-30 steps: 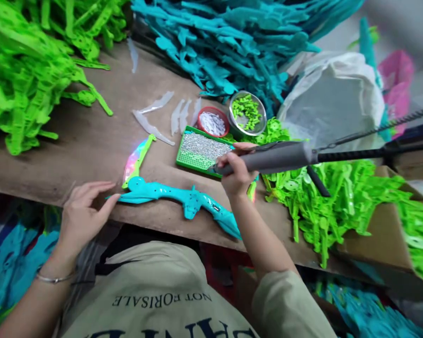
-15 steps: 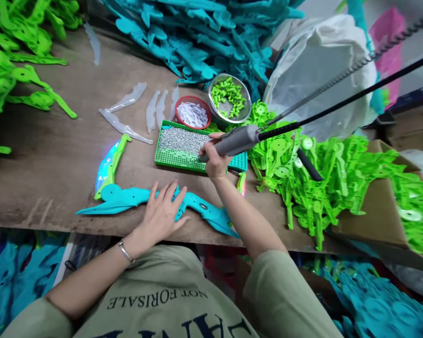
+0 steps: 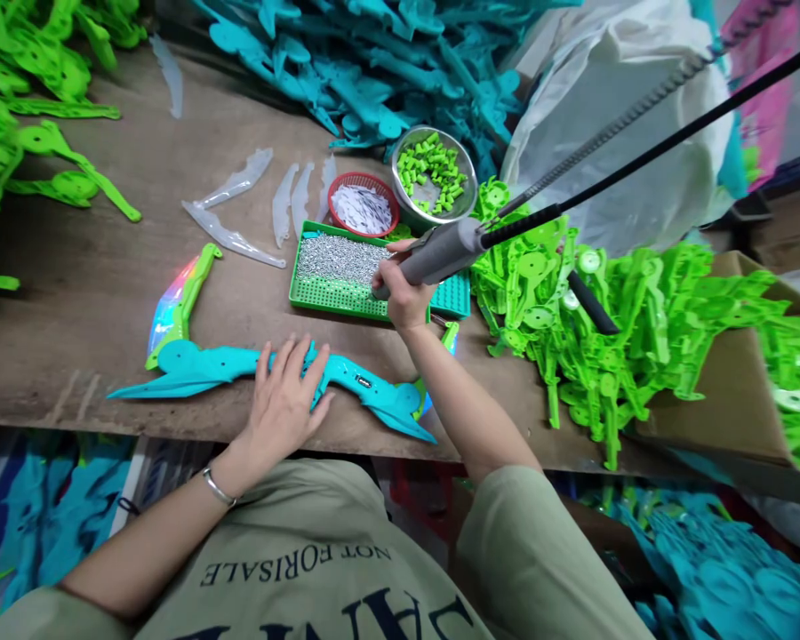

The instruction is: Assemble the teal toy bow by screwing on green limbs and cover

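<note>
My left hand lies flat, fingers spread, across the middle of a blue plastic toy bow near the table's front edge. A green arm with a shiny iridescent panel rises from the bow's left end; a similar green part shows at its right end. Wrapped round a grey electric screwdriver, my right hand is above a green tray that holds many small silver screws. The screwdriver's tip is hidden by the hand, so I cannot tell whether it touches the screws.
Behind the tray stand a red basket of white strips and a metal bowl of green pieces. Clear plastic blades lie to the left. Green parts heap up at right, blue parts at the back. A cable runs to the screwdriver.
My left hand has slid to the left, and the toy bow has shifted left with it. My right hand stays over the tray with the screwdriver.
</note>
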Tool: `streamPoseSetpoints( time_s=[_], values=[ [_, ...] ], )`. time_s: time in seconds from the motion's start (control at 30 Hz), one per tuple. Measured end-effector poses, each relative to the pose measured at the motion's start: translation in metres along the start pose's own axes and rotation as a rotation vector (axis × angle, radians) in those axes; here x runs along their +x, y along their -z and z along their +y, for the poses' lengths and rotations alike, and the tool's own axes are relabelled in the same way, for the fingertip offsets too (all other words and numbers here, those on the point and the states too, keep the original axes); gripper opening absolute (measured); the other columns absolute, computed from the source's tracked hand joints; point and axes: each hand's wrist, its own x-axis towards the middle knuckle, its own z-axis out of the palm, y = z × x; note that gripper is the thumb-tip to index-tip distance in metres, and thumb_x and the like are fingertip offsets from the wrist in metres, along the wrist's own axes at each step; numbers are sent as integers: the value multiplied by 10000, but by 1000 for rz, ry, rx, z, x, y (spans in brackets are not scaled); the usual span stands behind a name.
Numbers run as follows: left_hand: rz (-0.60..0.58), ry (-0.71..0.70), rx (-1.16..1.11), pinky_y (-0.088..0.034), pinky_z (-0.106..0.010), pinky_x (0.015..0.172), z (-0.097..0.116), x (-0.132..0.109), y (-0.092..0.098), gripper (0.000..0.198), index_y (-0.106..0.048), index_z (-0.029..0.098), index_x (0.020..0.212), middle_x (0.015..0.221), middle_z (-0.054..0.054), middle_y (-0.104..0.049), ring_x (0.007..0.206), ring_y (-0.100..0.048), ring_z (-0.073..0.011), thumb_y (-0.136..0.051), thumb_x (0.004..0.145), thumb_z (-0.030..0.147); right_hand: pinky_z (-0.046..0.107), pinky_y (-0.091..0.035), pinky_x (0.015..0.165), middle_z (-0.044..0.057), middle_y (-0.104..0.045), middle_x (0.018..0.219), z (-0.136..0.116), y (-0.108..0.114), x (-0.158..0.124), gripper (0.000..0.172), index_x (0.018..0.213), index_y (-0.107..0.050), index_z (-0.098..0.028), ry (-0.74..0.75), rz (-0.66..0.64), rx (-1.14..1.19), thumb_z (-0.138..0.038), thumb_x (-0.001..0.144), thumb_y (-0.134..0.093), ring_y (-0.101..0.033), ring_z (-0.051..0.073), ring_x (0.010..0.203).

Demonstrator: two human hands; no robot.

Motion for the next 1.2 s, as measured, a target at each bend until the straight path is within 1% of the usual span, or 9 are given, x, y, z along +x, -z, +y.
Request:
streamPoseSetpoints(
  time_s=[0.1,0.23,0.47,0.57,0.67,0.8,0.93,1.07,1.2],
  values=[
    [10,-2,-8,-346,-644,1152,8,-3,1,560,-535,101,1445,1486,-256,-540,1398,-493,-418,-606,937,327,276,-462,462,-106,-526,485,0,0,-1,292,843,-519,-254,18,10,4,-426,732,-728,-504,105,398],
    [31,-14,-25,-351,-665,1148,14,-6,3,541,-542,90,1422,1488,-259,-539,1402,-489,-428,-618,937,318,272,-459,462,-105,-534,493,3,1,0,259,858,-519,-249,36,25,14,-372,730,-706,-508,102,400],
    [28,-13,-78,-325,-673,1169,21,-7,8,519,-553,70,1389,1493,-259,-535,1422,-466,-430,-625,940,320,259,-446,455,-111,-500,500,9,-2,1,248,824,-523,-247,53,-30,3,-392,742,-707,-503,91,399],
    [30,-47,-115,-310,-650,1191,32,-7,4,581,-519,37,1414,1507,-272,-515,1449,-433,-428,-635,935,345,261,-450,462,-103,-504,515,1,-2,0,262,806,-528,-248,74,1,-20,-426,749,-713,-502,89,408],
    [6,-99,-152,-290,-631,1211,46,-4,-5,708,-469,4,1453,1521,-297,-486,1472,-401,-434,-684,903,395,266,-458,465,-93,-489,544,-21,4,-8,315,815,-541,-253,89,38,-17,-516,776,-711,-498,89,420],
    [-124,-117,-188,-223,-658,1229,63,7,-19,915,-391,11,1518,1586,-324,-376,1520,-308,-452,-761,831,489,256,-465,482,-90,-492,573,-64,26,-39,284,880,-571,-266,121,31,52,-493,812,-726,-515,87,437],
    [-261,-144,-193,-166,-727,1211,76,17,-25,975,-353,130,1574,1650,-270,-291,1542,-244,-464,-769,805,562,252,-474,484,-106,-510,544,-98,59,-89,197,935,-600,-277,91,-8,72,-366,834,-744,-507,89,419],
    [-316,-121,-165,-146,-758,1201,84,20,-26,1001,-326,212,1600,1674,-224,-263,1543,-229,-475,-762,792,609,270,-501,486,-103,-572,559,-110,85,-136,189,981,-612,-269,9,-9,34,-294,836,-730,-526,107,422],
    [-304,-103,-162,-137,-792,1181,88,19,-31,909,-346,234,1595,1662,-212,-302,1522,-274,-491,-705,845,602,284,-524,508,-107,-585,550,-110,95,-159,163,967,-608,-272,-18,48,5,-257,837,-706,-524,113,421]
  ],
)
